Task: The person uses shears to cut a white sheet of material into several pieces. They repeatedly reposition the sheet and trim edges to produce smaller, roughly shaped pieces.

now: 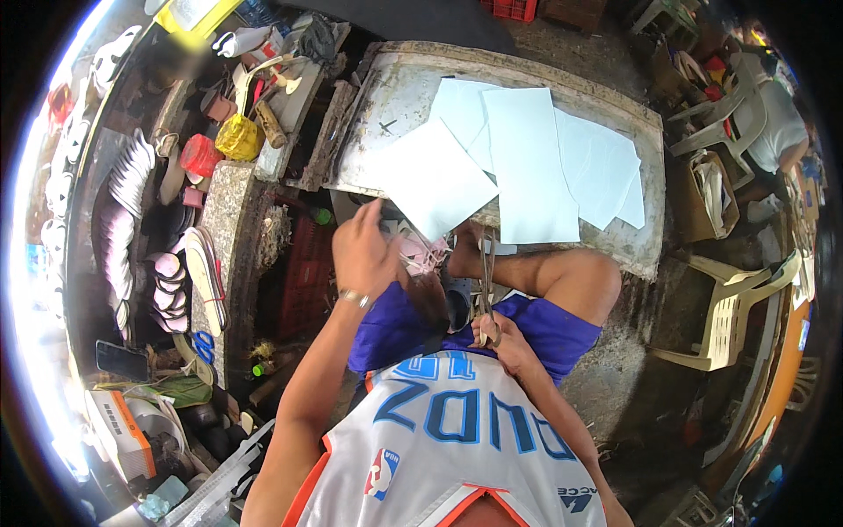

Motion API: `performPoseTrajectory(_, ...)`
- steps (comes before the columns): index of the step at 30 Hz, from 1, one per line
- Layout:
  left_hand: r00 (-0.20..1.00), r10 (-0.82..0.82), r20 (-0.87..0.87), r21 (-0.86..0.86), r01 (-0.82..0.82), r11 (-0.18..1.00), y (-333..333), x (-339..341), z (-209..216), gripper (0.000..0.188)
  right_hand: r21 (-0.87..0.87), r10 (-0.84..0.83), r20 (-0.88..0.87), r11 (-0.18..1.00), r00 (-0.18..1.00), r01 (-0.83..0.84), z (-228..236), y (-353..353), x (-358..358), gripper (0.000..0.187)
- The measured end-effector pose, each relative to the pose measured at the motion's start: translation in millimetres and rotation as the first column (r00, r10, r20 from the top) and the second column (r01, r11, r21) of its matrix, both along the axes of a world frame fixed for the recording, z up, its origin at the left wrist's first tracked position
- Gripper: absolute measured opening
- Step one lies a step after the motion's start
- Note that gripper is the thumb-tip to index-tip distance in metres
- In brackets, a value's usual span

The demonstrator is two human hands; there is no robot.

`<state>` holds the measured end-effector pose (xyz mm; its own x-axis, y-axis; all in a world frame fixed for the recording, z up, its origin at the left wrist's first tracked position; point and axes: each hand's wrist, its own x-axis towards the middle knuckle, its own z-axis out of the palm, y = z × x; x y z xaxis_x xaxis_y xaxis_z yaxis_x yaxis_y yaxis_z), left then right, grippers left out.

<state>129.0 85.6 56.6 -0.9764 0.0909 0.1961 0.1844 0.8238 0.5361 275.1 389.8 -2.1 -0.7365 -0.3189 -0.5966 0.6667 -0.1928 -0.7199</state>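
Observation:
My right hand (505, 341) is closed round the handles of a pair of metal scissors (487, 285) over my lap, with the long blades pointing away from me toward the worktable. My left hand (363, 253) is raised in front of the table's near edge, fingers loosely extended, and I see nothing in it. Just right of it, some pale pink pieces (420, 253) lie low between my legs, partly hidden. Several white sheets (531, 162) overlap on the worktable (399, 79); the nearest sheet (439, 180) hangs slightly over the near edge.
On the left, a cluttered bench holds stacked sandal soles (132, 176), red (200, 155) and yellow containers (237, 138), blue-handled scissors (203, 346) and a phone (122, 361). A red crate (307, 277) stands beneath. Plastic chairs (729, 307) and a cardboard box (709, 198) are at right; another person (781, 123) sits beyond.

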Motion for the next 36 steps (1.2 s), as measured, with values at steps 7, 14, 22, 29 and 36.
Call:
performPoseTrajectory(7,0.661,0.231,0.714,0.233,-0.536,0.812,-92,178,-50,0.068,-0.04,-0.073,0.044,0.996,0.996,0.075,-8,2,-6,0.066)
performPoseTrajectory(14,0.059,-0.008,0.998,0.047,-0.697,0.715,-83,267,-47,0.085,0.019,-0.089,0.125,0.996,0.988,0.087,-2,0,-13,0.065)
performPoseTrajectory(22,0.083,-0.087,0.993,0.119,-0.555,0.823,-87,285,-40,0.079,0.015,-0.093,0.172,0.996,0.981,0.091,-9,-1,-15,0.063)
performPoseTrajectory(29,0.065,-0.125,0.99,0.141,-0.442,0.886,-98,291,-36,0.073,0.008,-0.092,0.162,0.996,0.982,0.092,-10,-2,-18,0.064)
performPoseTrajectory(36,0.039,-0.187,0.982,0.19,-0.27,0.944,-102,284,-34,0.068,0.066,-0.033,0.122,0.998,0.992,0.025,-11,-4,-29,0.062)
